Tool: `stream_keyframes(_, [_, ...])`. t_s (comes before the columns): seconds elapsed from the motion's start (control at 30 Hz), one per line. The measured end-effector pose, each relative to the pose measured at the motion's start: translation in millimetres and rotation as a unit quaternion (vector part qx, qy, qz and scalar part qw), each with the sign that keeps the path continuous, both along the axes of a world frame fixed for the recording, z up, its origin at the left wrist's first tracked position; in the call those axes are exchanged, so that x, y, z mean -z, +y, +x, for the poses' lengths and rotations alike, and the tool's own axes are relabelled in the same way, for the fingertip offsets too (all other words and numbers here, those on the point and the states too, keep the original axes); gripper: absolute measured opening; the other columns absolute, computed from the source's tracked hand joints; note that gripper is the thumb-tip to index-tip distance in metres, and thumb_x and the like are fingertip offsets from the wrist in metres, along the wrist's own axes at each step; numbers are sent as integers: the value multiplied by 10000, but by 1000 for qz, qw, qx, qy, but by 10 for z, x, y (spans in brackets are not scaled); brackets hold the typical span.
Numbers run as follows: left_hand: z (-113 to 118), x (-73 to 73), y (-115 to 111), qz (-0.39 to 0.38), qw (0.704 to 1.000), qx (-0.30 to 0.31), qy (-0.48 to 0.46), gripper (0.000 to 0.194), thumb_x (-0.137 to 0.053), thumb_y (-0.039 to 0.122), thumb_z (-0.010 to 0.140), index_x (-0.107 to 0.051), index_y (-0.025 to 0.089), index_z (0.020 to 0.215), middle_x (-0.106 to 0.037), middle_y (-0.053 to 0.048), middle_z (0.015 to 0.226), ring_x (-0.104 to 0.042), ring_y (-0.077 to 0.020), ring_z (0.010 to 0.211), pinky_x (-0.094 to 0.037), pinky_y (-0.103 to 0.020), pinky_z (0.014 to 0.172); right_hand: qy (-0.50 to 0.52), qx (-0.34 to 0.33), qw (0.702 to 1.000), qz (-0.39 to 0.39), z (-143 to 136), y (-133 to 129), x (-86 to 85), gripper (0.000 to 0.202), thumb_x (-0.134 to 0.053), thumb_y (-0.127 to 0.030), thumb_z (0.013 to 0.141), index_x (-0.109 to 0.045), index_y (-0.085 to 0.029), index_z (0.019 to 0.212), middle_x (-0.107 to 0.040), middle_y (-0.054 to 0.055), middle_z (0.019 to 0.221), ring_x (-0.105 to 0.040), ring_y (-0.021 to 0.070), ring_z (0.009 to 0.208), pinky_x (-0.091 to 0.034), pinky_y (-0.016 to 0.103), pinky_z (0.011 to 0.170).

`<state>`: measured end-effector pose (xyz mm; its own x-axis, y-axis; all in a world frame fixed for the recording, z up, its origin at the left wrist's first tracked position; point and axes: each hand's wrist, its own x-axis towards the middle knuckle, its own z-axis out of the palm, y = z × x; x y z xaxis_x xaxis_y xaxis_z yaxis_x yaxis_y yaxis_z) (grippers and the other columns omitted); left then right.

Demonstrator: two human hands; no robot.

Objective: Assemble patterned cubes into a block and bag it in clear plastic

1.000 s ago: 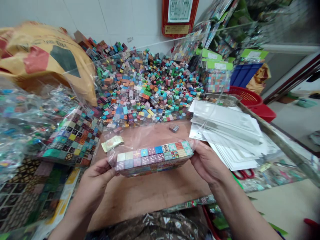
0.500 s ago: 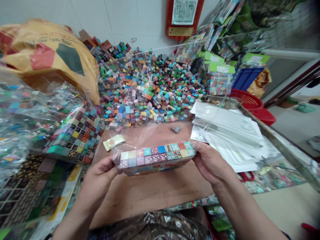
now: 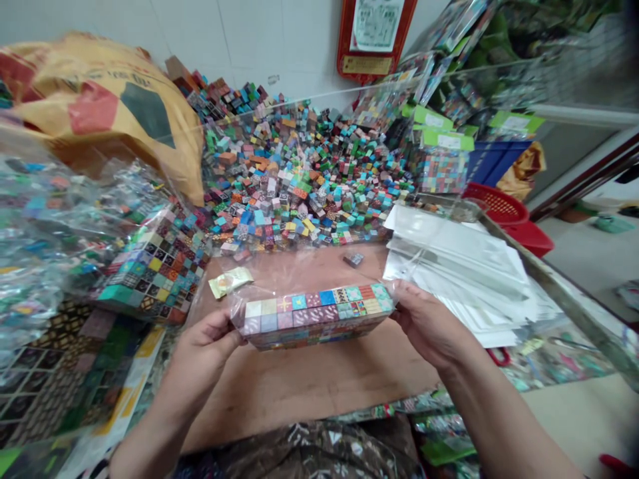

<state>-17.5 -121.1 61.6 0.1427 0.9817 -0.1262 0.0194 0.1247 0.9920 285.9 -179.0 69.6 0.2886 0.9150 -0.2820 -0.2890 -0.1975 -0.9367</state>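
Between my two hands, above the brown board (image 3: 299, 392), is a clear plastic bag packed with rows of small patterned cubes (image 3: 317, 313). My left hand (image 3: 212, 346) pinches the bag's left end between thumb and fingers. At the opposite end, my right hand (image 3: 419, 319) grips the plastic by the corner. The block of cubes lies lengthwise, its narrow side facing up. Loose film spreads out behind it. A small yellow-green wrapped packet (image 3: 230, 283) lies behind my left hand, and a loose dark grey cube piece (image 3: 353, 259) sits farther back on the board.
A big heap of loose cubes (image 3: 299, 179) covers the back. Another bagged cube block (image 3: 150, 266) stands at left beside a yellow sack (image 3: 110, 113). White plastic sleeves (image 3: 459, 273) are stacked at right, with red scissors handles (image 3: 499, 357) below and a red basket (image 3: 499, 203) beyond.
The view has shifted slightly, so everything sits a little farther right. Both hands keep their hold on the bag of cubes, which stays nearly level.
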Motion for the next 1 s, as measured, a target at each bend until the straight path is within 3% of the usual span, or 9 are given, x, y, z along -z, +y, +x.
stream_keyframes(0.23, [12, -5, 9, -8, 1000, -4, -6, 235, -854, 274, 598, -819, 215, 822, -795, -63, 855, -701, -212, 790, -565, -293, 752, 107, -27, 993, -40, 64, 47, -36, 225, -836, -319, 649, -773, -212, 837, -774, 39, 917, -666, 187, 818, -532, 295, 742])
stream_keyframes(0.5, [-10, 23, -8, -9, 1000, -16, 1, 233, -848, 250, 600, -823, 230, 831, -800, -38, 867, -700, -194, 809, -550, -261, 764, 127, -29, 990, -47, 115, 80, -16, 69, -765, -209, 674, -732, -196, 732, -753, 36, 779, -660, 179, 731, -553, 300, 699])
stream_keyframes(0.67, [2, 2, -14, -8, 1000, -18, 5, 211, -841, 245, 597, -819, 218, 805, -794, -43, 832, -694, -198, 778, -548, -266, 731, 119, 13, 992, -38, 74, 103, -18, 85, -779, -206, 647, -701, -192, 678, -714, 19, 718, -614, 159, 672, -530, 275, 636])
stream_keyframes(0.87, [36, -34, -14, -14, 1000, -10, -6, 199, -843, 248, 573, -813, 223, 769, -784, -38, 775, -685, -196, 711, -557, -270, 668, 40, -31, 998, 26, 111, 141, 54, 120, -759, -276, 692, -660, -207, 686, -694, 16, 685, -615, 181, 671, -532, 329, 670])
stream_keyframes(1.0, [68, -63, -20, -22, 999, -30, -7, 234, -853, 240, 532, -820, 241, 763, -791, -24, 786, -691, -183, 733, -557, -246, 688, 63, -37, 997, 12, 119, 157, 59, 86, -741, -256, 691, -665, -216, 680, -695, 11, 688, -615, 183, 680, -536, 341, 707])
